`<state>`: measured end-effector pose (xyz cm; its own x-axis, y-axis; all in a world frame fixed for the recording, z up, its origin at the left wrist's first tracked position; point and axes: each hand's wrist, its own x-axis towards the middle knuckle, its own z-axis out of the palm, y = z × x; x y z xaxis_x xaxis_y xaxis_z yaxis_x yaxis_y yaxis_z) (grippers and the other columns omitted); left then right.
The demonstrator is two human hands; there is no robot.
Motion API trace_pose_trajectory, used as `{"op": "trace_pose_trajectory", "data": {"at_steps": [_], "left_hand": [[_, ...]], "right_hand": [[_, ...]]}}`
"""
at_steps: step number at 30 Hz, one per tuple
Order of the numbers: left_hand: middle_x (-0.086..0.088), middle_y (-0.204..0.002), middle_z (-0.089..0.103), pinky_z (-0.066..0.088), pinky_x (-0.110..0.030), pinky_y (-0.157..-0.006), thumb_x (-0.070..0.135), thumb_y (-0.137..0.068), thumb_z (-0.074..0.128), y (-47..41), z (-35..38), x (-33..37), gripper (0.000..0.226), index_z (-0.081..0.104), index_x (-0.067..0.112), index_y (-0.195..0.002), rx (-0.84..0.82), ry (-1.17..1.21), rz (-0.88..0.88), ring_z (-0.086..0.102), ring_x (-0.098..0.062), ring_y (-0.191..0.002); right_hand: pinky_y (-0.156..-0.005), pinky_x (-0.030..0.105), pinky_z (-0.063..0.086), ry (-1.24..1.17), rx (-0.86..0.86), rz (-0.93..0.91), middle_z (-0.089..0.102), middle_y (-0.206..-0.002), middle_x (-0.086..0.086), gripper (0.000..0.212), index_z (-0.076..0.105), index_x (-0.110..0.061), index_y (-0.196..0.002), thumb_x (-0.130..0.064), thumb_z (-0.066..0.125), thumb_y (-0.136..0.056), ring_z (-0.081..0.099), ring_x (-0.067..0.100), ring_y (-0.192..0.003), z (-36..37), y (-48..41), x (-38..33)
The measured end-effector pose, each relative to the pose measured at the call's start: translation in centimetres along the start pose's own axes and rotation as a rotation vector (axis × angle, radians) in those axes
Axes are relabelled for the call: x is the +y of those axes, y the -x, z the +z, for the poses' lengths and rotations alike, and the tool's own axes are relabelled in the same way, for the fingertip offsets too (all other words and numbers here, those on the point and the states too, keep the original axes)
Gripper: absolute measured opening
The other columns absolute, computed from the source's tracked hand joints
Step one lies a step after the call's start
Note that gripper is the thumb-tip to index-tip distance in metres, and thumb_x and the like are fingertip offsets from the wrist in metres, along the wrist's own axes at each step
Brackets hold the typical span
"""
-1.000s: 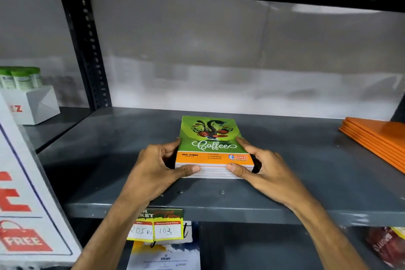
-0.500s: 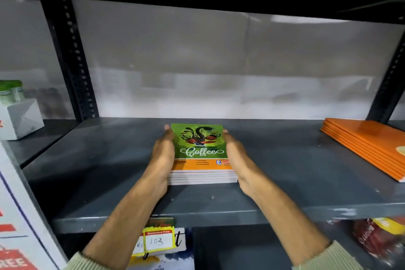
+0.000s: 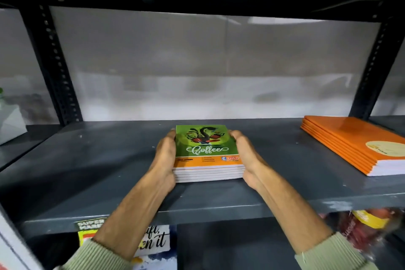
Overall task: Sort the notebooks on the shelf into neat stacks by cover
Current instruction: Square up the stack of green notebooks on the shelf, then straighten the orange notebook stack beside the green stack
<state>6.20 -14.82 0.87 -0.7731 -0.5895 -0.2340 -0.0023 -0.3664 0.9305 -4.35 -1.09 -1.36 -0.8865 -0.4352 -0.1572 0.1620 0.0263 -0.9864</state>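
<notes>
A stack of green "Coffee" notebooks (image 3: 207, 151) with orange lower bands lies flat in the middle of the grey metal shelf (image 3: 92, 173). My left hand (image 3: 165, 155) presses flat against the stack's left side, fingers reaching to its far corner. My right hand (image 3: 246, 153) presses against the right side the same way. The stack is clamped between both palms and rests on the shelf. A second stack of orange notebooks (image 3: 355, 144) lies at the shelf's right end, angled, apart from my hands.
Black perforated uprights (image 3: 55, 59) (image 3: 372, 61) frame the bay, with a pale back wall behind. A white box (image 3: 11, 123) sits on the neighbouring shelf at left. Price tags (image 3: 89, 229) hang on the shelf's front edge, and packaged goods (image 3: 368, 223) lie below at right.
My hands have slid from the stack's front corners to its long sides, and the stack sits a little farther back on the shelf. The camera has drawn back and shifted right.
</notes>
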Motion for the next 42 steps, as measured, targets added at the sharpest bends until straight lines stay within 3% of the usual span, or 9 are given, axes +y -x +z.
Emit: {"op": "trace_pose_trajectory", "data": {"at_steps": [6, 9, 11, 14, 21, 25, 31, 34, 42], "left_hand": [[-0.009, -0.071, 0.079, 0.061, -0.039, -0.069, 0.043, -0.101, 0.043, 0.9, 5.3, -1.6, 0.045, 0.074, 0.014, -0.088, -0.042, -0.079, 0.018, 0.075, -0.028, -0.062], [-0.014, -0.097, 0.079, 0.054, -0.052, -0.096, 0.060, -0.094, 0.044, 0.9, 5.8, -1.3, 0.056, 0.072, 0.014, -0.105, 0.058, -0.288, 0.119, 0.073, -0.034, -0.094], [-0.012, -0.138, 0.062, 0.038, -0.050, -0.112, 0.074, -0.085, 0.040, 1.3, 6.5, -0.6, 0.077, 0.054, 0.019, -0.138, 0.181, -0.430, 0.211, 0.056, -0.033, -0.128], [0.003, -0.159, 0.038, 0.025, -0.037, -0.116, 0.065, -0.094, 0.037, 3.6, 11.5, 0.2, 0.071, 0.037, 0.024, -0.152, 0.182, -0.410, 0.385, 0.035, -0.022, -0.146], [0.002, -0.151, 0.050, 0.028, -0.021, -0.099, 0.053, -0.101, 0.037, 3.2, 28.4, -6.0, 0.057, 0.049, 0.018, -0.144, -0.157, -0.300, 0.293, 0.045, -0.012, -0.137], [0.015, -0.076, 0.074, 0.049, -0.015, -0.076, 0.055, -0.100, 0.039, 3.2, 34.6, -10.2, 0.046, 0.065, 0.021, -0.081, -0.194, -0.263, 0.165, 0.068, -0.009, -0.084], [-0.006, -0.119, 0.074, 0.061, -0.042, -0.086, 0.056, -0.100, 0.034, 3.7, 38.1, -14.3, 0.052, 0.053, 0.026, -0.138, -0.192, -0.105, 0.054, 0.075, -0.025, -0.098], [-0.006, -0.118, 0.074, 0.064, -0.034, -0.071, 0.048, -0.104, 0.033, 4.4, 38.9, -14.5, 0.042, 0.053, 0.030, -0.136, -0.175, -0.051, 0.040, 0.076, -0.026, -0.095], [-0.011, -0.112, 0.076, 0.057, -0.026, -0.045, 0.041, -0.104, 0.041, 5.2, 38.0, -13.5, 0.040, 0.056, 0.025, -0.137, -0.138, 0.032, -0.025, 0.076, -0.023, -0.074]], "right_hand": [[-0.077, 0.042, 0.062, 0.110, 0.048, -0.026, 0.080, -0.092, 0.012, 0.048, 0.073, -0.021, -0.102, -0.055, 0.043, -0.090, 0.077, 0.025, -0.077, -4.8, -0.1, -0.4], [-0.077, 0.030, 0.057, 0.194, -0.068, -0.025, 0.076, -0.114, 0.012, 0.055, 0.062, -0.020, -0.126, -0.058, 0.035, -0.097, 0.075, 0.019, -0.092, -6.2, 0.3, -1.1], [-0.108, 0.033, 0.039, 0.234, -0.074, -0.086, 0.045, -0.155, 0.002, 0.066, 0.037, -0.026, -0.152, -0.063, 0.031, -0.098, 0.048, 0.015, -0.138, -8.2, 0.7, -2.1], [-0.122, 0.037, 0.008, 0.210, -0.016, -0.177, 0.016, -0.165, -0.014, 0.074, 0.021, -0.036, -0.157, -0.071, 0.032, -0.092, 0.015, 0.009, -0.152, -14.5, 0.6, -3.9], [-0.118, 0.037, 0.022, 0.185, 0.246, -0.304, 0.050, -0.145, -0.015, 0.072, 0.054, -0.034, -0.138, -0.073, 0.041, -0.080, 0.045, 0.010, -0.135, -32.1, 0.1, -6.6], [-0.117, 0.045, 0.030, 0.280, 0.482, -0.239, 0.046, -0.152, 0.001, 0.077, 0.046, -0.025, -0.147, -0.070, 0.039, -0.085, 0.043, 0.024, -0.140, -40.5, 0.2, -7.1], [-0.090, 0.022, 0.040, 0.112, 0.311, -0.100, 0.046, -0.151, -0.003, 0.055, 0.041, -0.021, -0.150, -0.047, 0.040, -0.101, 0.044, 0.015, -0.137, -45.0, -0.1, -4.0], [-0.073, 0.028, 0.051, 0.023, 0.205, -0.019, 0.074, -0.113, -0.006, 0.042, 0.064, -0.019, -0.128, -0.044, 0.046, -0.100, 0.066, 0.015, -0.097, -44.3, -0.3, -3.9], [-0.089, 0.047, 0.053, -0.037, 0.147, 0.017, 0.080, -0.082, 0.008, 0.032, 0.074, -0.017, -0.090, -0.038, 0.051, -0.096, 0.070, 0.031, -0.081, -43.1, 0.2, -3.9]]}}
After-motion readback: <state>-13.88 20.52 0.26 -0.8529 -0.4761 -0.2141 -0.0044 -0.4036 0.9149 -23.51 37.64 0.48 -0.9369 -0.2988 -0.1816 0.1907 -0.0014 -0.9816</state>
